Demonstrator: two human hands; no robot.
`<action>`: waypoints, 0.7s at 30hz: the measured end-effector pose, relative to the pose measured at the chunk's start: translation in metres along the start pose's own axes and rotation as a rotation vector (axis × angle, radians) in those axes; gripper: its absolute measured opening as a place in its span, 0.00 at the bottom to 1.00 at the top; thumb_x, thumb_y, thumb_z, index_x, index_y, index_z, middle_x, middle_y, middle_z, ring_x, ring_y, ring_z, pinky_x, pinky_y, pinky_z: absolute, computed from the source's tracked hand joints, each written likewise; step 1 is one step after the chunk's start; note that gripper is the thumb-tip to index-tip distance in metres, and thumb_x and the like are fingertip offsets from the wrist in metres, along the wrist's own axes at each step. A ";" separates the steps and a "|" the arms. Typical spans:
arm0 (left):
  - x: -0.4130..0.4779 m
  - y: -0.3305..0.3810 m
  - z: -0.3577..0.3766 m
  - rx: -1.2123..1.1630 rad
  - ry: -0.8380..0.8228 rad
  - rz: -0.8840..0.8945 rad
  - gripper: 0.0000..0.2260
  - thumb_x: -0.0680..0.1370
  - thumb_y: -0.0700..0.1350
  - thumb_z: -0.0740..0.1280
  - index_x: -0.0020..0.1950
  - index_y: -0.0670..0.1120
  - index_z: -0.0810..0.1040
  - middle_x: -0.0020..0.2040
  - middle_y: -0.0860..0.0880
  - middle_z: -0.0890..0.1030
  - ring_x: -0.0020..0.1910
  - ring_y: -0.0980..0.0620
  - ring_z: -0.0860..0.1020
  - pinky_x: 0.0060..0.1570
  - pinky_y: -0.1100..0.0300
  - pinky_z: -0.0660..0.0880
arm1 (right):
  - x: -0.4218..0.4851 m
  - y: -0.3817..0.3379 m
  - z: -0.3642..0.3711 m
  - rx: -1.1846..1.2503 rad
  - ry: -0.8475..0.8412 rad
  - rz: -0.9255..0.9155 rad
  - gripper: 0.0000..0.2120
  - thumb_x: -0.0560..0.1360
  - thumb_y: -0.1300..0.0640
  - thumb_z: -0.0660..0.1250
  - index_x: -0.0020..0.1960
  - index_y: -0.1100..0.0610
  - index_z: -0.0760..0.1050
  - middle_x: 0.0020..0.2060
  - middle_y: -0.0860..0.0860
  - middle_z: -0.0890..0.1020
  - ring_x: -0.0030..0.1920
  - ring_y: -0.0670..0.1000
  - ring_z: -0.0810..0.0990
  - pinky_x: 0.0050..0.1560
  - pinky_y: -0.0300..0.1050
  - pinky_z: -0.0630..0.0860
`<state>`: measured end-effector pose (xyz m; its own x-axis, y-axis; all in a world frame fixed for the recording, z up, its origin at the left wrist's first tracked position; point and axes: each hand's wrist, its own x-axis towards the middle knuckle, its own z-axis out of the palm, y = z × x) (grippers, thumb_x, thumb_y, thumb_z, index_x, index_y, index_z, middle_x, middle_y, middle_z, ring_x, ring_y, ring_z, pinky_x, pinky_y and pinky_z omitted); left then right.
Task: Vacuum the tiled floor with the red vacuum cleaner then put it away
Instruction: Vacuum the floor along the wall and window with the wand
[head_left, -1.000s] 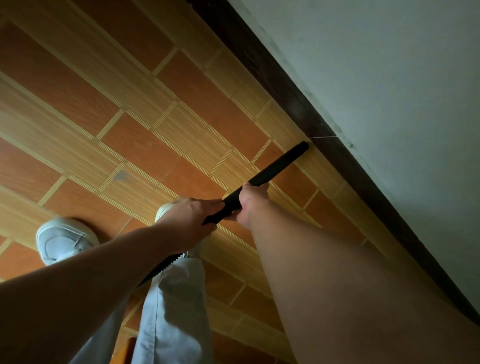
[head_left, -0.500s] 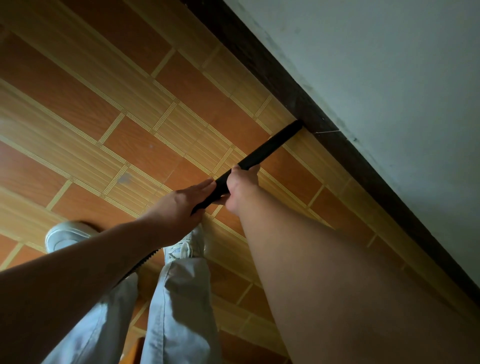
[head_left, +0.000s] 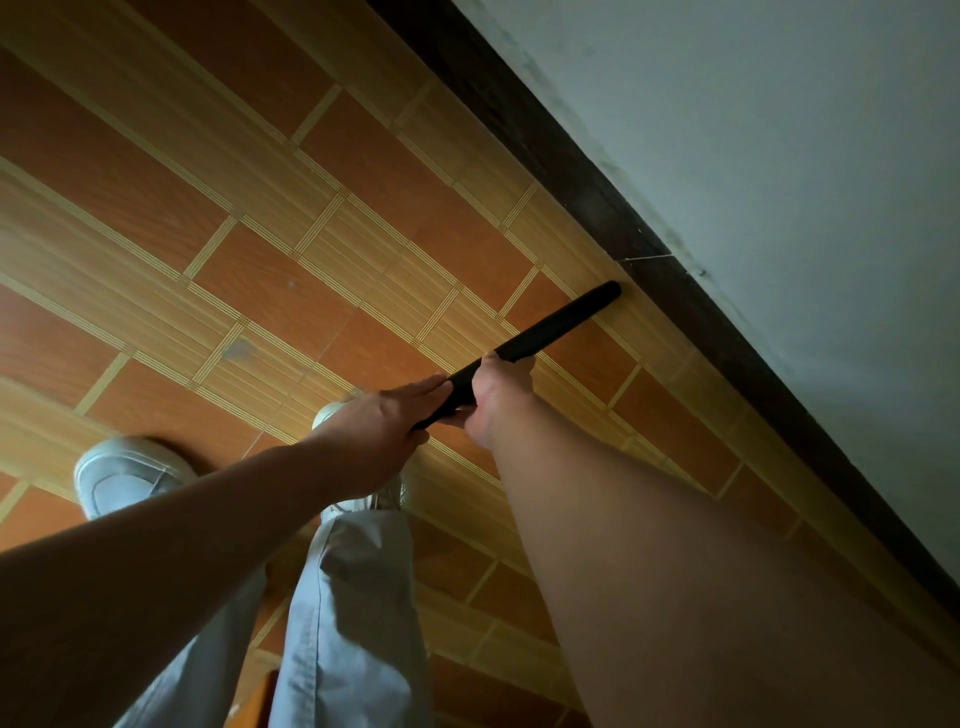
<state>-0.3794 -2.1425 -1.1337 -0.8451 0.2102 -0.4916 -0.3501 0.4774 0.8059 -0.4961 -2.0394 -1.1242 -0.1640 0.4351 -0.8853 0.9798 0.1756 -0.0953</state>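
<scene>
Head view, left to right: white shoe (head_left: 124, 478) on tiled floor (head_left: 156, 182). My left hand (head_left: 384, 431) lies on the black vacuum nozzle (head_left: 561, 322), fingers nearly straight along it. My right hand (head_left: 498, 400) grips it, fingers curled round. Nozzle tip sits at the floor just beside the dark baseboard (head_left: 670, 291).

black wand (head_left: 550, 328) rear hidden behind left hand (head_left: 375, 434), right shoe (head_left: 330, 411) mostly covered

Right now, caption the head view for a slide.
Right hand grips nozzle, left hand rests on it, tip near skirting.
</scene>
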 end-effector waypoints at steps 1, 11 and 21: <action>-0.001 -0.001 -0.003 0.000 0.014 0.002 0.28 0.80 0.35 0.67 0.79 0.47 0.66 0.79 0.50 0.65 0.74 0.46 0.70 0.71 0.54 0.69 | -0.003 -0.002 0.003 -0.003 -0.009 -0.014 0.26 0.86 0.54 0.56 0.80 0.41 0.52 0.66 0.57 0.73 0.63 0.68 0.76 0.47 0.72 0.81; 0.002 0.003 -0.018 0.034 0.014 0.004 0.28 0.81 0.36 0.66 0.80 0.46 0.65 0.79 0.48 0.65 0.72 0.46 0.73 0.66 0.63 0.67 | -0.006 -0.013 0.009 -0.075 0.016 -0.121 0.29 0.83 0.56 0.62 0.79 0.44 0.54 0.67 0.55 0.76 0.60 0.64 0.80 0.47 0.65 0.84; 0.008 0.011 0.013 0.045 -0.091 0.011 0.28 0.80 0.36 0.66 0.80 0.49 0.65 0.78 0.49 0.68 0.65 0.44 0.78 0.57 0.61 0.74 | 0.010 -0.001 -0.030 -0.076 0.044 -0.104 0.37 0.83 0.64 0.57 0.82 0.40 0.42 0.66 0.55 0.75 0.51 0.60 0.81 0.49 0.65 0.84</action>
<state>-0.3851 -2.1238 -1.1331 -0.8082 0.2910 -0.5120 -0.3206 0.5119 0.7970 -0.5016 -2.0089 -1.1190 -0.2705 0.4490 -0.8516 0.9461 0.2875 -0.1489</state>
